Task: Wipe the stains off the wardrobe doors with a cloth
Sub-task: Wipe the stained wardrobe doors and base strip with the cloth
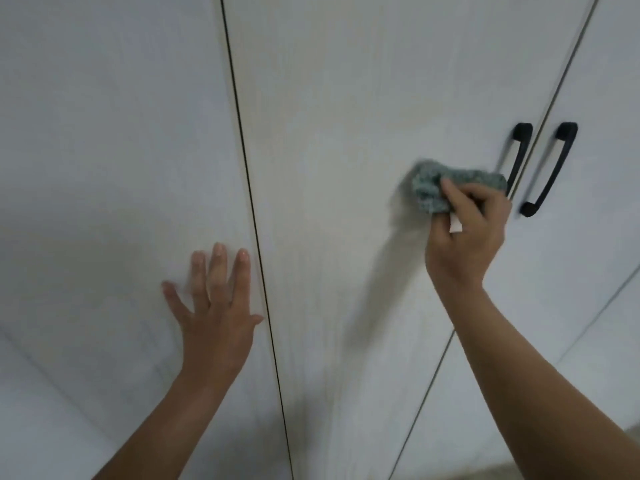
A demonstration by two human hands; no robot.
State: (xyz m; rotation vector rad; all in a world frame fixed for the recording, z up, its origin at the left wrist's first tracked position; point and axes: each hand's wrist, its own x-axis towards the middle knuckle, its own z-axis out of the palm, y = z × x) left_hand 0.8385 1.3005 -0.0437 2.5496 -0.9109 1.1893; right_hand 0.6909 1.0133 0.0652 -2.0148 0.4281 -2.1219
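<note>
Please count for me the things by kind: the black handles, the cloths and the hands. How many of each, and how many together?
Black handles: 2
Cloth: 1
Hands: 2, left hand and right hand
Total: 5

White wardrobe doors (329, 98), dark vertical seams. Two black handles (518, 159) between 2 and 3 o'clock, flanking one seam. Green cloth (460, 180) against middle door beside them; left hand (214, 306) flat, 8 o'clock.
</note>
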